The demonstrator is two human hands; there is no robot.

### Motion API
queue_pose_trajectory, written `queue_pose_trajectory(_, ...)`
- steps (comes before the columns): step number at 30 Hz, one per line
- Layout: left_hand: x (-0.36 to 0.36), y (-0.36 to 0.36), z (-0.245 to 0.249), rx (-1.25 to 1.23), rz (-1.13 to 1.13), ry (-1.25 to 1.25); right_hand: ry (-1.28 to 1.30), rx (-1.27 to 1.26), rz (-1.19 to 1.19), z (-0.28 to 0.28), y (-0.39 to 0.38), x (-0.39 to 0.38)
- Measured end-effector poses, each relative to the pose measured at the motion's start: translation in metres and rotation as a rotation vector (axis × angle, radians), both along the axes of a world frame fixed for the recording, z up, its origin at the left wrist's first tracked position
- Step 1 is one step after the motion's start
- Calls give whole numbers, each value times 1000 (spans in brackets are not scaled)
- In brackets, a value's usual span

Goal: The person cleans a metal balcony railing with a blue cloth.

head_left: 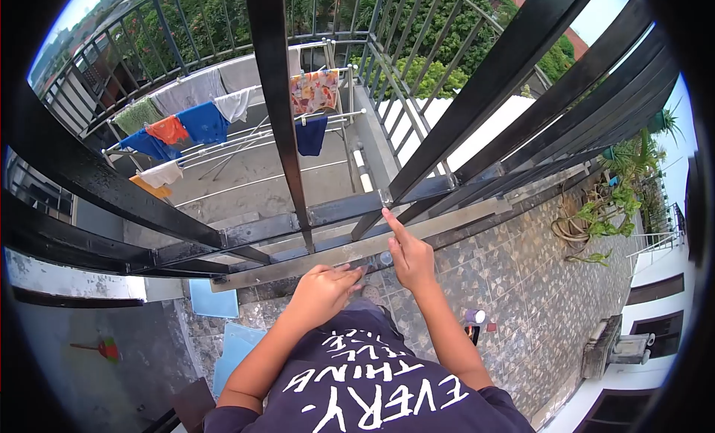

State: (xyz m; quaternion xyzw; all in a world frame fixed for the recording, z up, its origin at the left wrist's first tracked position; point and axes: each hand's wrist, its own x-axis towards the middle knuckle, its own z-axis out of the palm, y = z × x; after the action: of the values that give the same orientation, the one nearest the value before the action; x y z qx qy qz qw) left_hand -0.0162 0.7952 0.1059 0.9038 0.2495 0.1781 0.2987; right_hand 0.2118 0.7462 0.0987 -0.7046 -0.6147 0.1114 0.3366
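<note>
My right hand (412, 260) is raised to the black metal railing (342, 209), its index finger stretched out. That fingertip appears to touch the joint where an upright bar (462, 98) meets the horizontal rail. Lower and to the left is my left hand (322, 293), in front of my dark shirt (372, 381) with white lettering. Its fingers point to the right, slightly apart, and I see nothing held in them. The right hand also holds nothing visible.
Beyond the bars stands a drying rack (246, 138) with several cloths. Light blue sheets (214, 297) lie at lower left. Stone-patterned tiles (514, 284) stretch right, towards potted plants (596, 217). A small white-topped container (475, 316) sits on the floor near my right arm.
</note>
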Motion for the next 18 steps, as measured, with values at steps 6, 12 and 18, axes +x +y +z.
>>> queue_pose_trajectory(6,-21,9,-3,-30,-65,-19,-35,-182,-96,16,30,-22)
queue_pose_trajectory(12,-35,10,-5,-53,-45,-45,-75,-211,-70,16,28,-39)
queue_pose_trajectory(18,-41,11,-12,-97,-45,-139,-15,-287,-103,20,40,-48)
